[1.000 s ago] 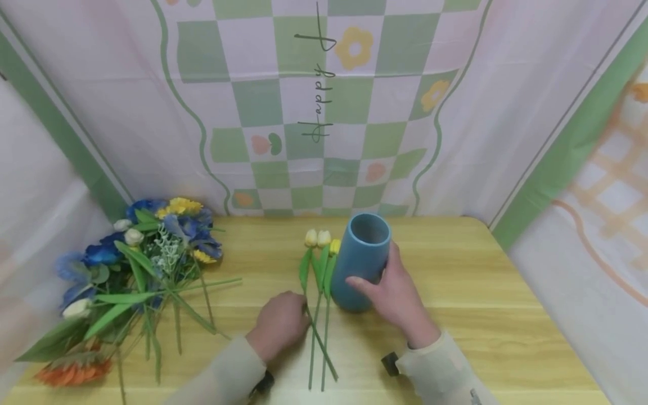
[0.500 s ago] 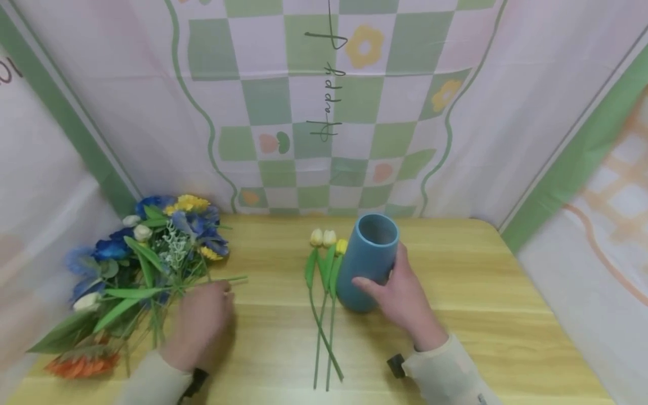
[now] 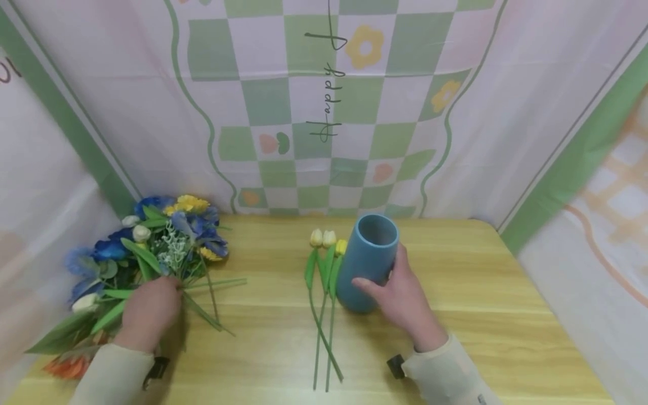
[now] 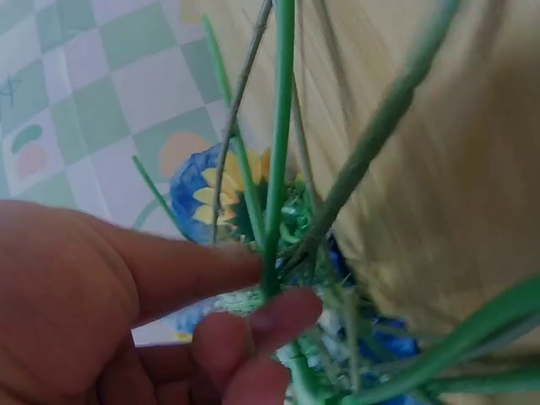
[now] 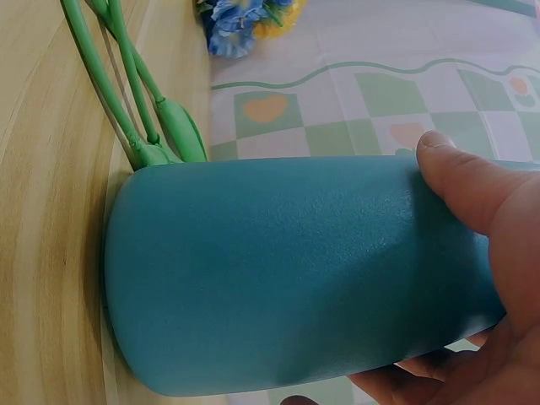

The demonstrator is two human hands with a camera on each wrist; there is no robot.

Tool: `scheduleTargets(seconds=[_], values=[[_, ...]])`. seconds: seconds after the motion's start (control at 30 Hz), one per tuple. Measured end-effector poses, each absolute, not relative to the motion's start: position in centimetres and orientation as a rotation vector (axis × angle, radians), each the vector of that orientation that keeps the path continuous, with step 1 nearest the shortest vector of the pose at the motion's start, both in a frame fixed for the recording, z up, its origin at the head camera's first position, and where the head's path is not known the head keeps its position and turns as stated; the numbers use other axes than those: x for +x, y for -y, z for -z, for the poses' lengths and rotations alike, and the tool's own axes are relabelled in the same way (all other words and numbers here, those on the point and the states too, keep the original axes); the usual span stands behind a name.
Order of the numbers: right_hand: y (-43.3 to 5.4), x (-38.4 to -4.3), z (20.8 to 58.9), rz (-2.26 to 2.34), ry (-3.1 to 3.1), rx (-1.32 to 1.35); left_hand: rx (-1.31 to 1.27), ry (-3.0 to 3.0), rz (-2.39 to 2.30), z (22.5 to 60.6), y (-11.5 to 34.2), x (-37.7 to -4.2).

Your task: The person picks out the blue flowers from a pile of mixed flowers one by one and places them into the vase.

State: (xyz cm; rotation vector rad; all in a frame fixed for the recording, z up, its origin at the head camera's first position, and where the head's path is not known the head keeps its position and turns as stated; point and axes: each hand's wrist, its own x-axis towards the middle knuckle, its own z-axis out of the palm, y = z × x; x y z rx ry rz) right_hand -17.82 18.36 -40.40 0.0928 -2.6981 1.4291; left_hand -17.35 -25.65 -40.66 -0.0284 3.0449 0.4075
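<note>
My left hand (image 3: 151, 312) is at a heap of artificial flowers (image 3: 174, 244) on the left, its fingers among the stems. In the left wrist view, thumb and fingertips pinch a green flower stem (image 4: 279, 169); which bloom it carries cannot be made out. With thumb and fingers round its right side, my right hand (image 3: 407, 301) holds a blue vase (image 3: 360, 278), which stands on the table with its mouth up. Three tulips (image 3: 329, 239), two white and one yellow, lie left of the vase with stems crossing. The vase partly covers the yellow one.
The wooden table (image 3: 481, 292) reaches back to a checked cloth backdrop (image 3: 349, 101). An orange flower (image 3: 68, 367) lies at the near left edge, partly behind the left sleeve. Loose stems (image 3: 202, 312) stick out rightward from the heap.
My left hand has left the tulip stems and moved left to the flower heap. My right hand still holds the vase in place. The three tulips have stayed on the table.
</note>
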Motion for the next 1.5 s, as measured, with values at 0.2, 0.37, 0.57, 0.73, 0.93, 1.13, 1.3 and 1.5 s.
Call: scheduleTargets(seconds=[0.2,0.37,0.57,0.73,0.93,1.13,1.3,1.5], values=[[-18.5,-17.9,40.6,-1.421,2.694,0.106,-0.033,-3.032,-0.441,40.7,25.9,-17.6],[-18.5,-17.9,40.8,-1.415,2.698,0.103,-0.023,-3.014,-0.468,40.3,26.4,-17.7],[-18.5,-17.8,40.7,-1.461,2.709,0.07,-0.017,-3.037,-0.494,40.4,26.9,-17.6],[-18.5,-17.8,40.4,-1.476,2.718,0.059,-0.132,-3.084,-0.653,40.6,27.4,-17.4],[-18.4,-17.8,40.3,-1.476,2.72,0.06,-0.277,-3.117,-0.874,40.0,27.7,-17.2],[-18.4,-17.8,40.4,-1.466,2.714,0.072,-0.392,-3.094,-1.061,39.0,27.1,-17.1],[-18.4,-17.9,40.6,-1.458,2.705,0.081,-0.485,-2.858,-1.498,37.8,25.1,-17.3],[-18.4,-18.0,40.8,-1.447,2.699,0.092,-0.312,-2.667,-1.859,36.7,21.2,-18.0]])
